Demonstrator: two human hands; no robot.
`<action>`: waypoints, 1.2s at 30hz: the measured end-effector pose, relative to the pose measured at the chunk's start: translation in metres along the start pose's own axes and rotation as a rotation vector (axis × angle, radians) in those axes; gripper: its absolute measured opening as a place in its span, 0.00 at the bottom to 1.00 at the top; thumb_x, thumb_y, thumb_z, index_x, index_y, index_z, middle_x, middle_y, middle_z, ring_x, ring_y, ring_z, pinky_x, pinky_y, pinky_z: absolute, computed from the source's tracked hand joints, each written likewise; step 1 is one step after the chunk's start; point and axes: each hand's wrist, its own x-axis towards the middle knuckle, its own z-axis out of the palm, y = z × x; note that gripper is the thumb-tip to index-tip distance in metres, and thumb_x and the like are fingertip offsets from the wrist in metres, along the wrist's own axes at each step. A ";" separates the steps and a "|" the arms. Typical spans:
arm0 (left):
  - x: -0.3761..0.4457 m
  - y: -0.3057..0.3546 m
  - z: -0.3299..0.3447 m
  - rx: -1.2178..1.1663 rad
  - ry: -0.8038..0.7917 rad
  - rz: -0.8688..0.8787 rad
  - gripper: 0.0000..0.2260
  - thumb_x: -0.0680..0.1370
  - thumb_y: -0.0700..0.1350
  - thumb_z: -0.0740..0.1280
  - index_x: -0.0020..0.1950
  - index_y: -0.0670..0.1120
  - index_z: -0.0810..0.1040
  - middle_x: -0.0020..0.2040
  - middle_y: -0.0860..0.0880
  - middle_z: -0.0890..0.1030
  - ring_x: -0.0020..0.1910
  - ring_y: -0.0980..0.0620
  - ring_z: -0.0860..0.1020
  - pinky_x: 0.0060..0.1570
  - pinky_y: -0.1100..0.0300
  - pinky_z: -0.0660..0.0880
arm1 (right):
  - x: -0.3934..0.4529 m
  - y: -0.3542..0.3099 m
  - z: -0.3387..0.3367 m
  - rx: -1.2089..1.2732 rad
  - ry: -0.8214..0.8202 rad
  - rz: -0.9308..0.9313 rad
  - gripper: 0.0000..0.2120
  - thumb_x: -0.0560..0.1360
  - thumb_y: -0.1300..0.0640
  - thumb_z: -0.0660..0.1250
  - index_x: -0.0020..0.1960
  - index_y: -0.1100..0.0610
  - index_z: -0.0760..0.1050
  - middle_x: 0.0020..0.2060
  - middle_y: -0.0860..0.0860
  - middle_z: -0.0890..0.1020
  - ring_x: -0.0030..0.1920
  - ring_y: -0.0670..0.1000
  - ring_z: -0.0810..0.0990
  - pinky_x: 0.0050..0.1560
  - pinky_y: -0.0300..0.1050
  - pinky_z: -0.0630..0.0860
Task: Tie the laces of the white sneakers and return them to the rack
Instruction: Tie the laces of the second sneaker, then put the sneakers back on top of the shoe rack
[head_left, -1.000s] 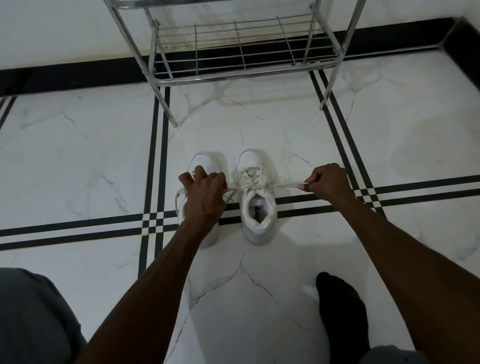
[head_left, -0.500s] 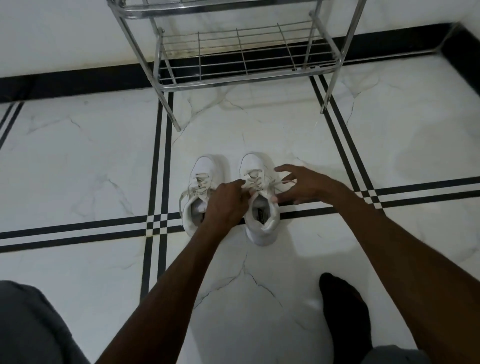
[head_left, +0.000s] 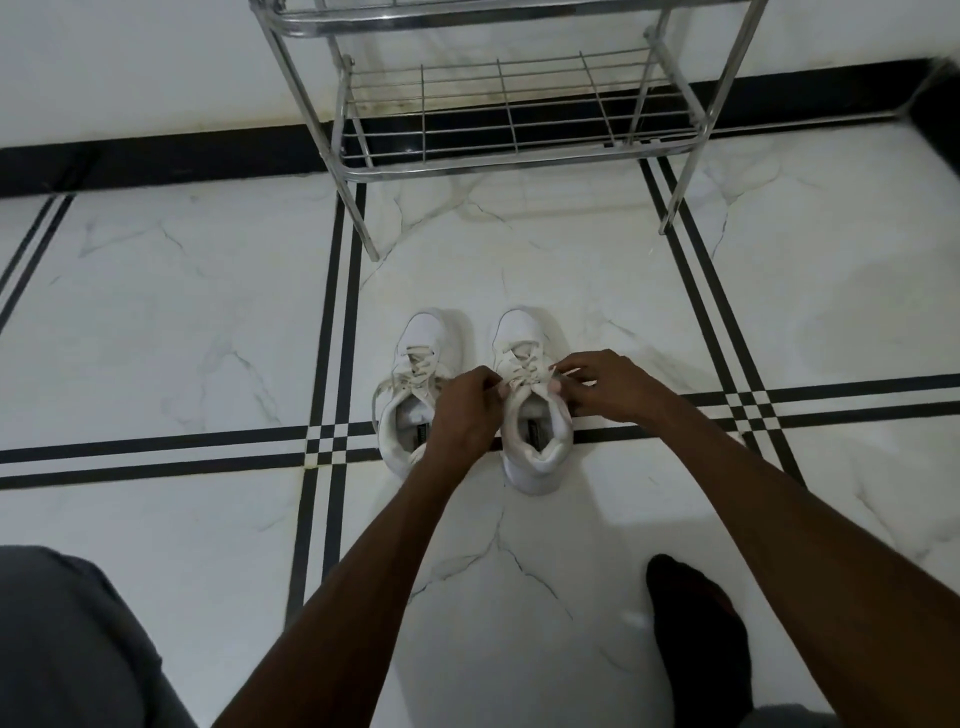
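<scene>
Item: your foreground. A dark-socked foot (head_left: 696, 639) stands on the marble floor (head_left: 156, 322) at lower right; a grey-clad knee (head_left: 67, 639) fills the lower left. Both forearms run up from here to the shoes.

Item: your left hand (head_left: 465, 410). Its fingers are curled and pinch the lace (head_left: 519, 382) at the throat of the right-hand sneaker (head_left: 535, 457). The hand lies across the gap between the two shoes and covers part of the left-hand sneaker (head_left: 402, 447).

Item: your right hand (head_left: 605, 387). It sits just beside the same sneaker's outer side, fingertips curled in on the lace end at the tongue. A second ago both hands were drawn wide apart with the lace stretched taut between them; now they are together over the knot point. Judgement: the first crossing is pulled snug and you are into forming the bow, so this shoe is partway tied.

Item: left-hand sneaker. It stands touching or nearly touching its partner, toes toward the rack. Its lace (head_left: 387, 387) hangs loose down the outer side, untied. Judgement: this shoe is work left to do.

Item: rack (head_left: 519, 161). A chrome wire frame against the wall, well apart from the shoes. The lowest shelf shows nothing on it. Judgement: the return step is not yet begun.
</scene>
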 end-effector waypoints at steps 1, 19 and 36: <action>0.000 -0.002 0.001 -0.008 0.008 -0.009 0.07 0.81 0.43 0.66 0.50 0.41 0.81 0.45 0.45 0.85 0.43 0.46 0.84 0.47 0.45 0.80 | -0.001 0.003 0.000 0.039 0.015 -0.005 0.09 0.77 0.55 0.71 0.55 0.57 0.82 0.49 0.57 0.86 0.50 0.57 0.87 0.53 0.56 0.84; 0.003 -0.003 -0.037 0.140 0.419 0.146 0.10 0.81 0.44 0.67 0.62 0.49 0.79 0.56 0.50 0.84 0.45 0.52 0.83 0.45 0.57 0.78 | -0.027 -0.007 -0.004 0.223 -0.115 0.307 0.27 0.67 0.39 0.77 0.60 0.50 0.76 0.54 0.50 0.81 0.54 0.52 0.83 0.51 0.57 0.85; -0.010 -0.075 -0.069 -0.177 -0.051 -0.343 0.31 0.68 0.51 0.73 0.70 0.46 0.73 0.60 0.46 0.80 0.54 0.44 0.82 0.48 0.44 0.83 | -0.002 -0.006 0.054 -0.095 0.197 0.105 0.13 0.69 0.49 0.73 0.47 0.56 0.79 0.39 0.54 0.86 0.41 0.56 0.85 0.45 0.55 0.84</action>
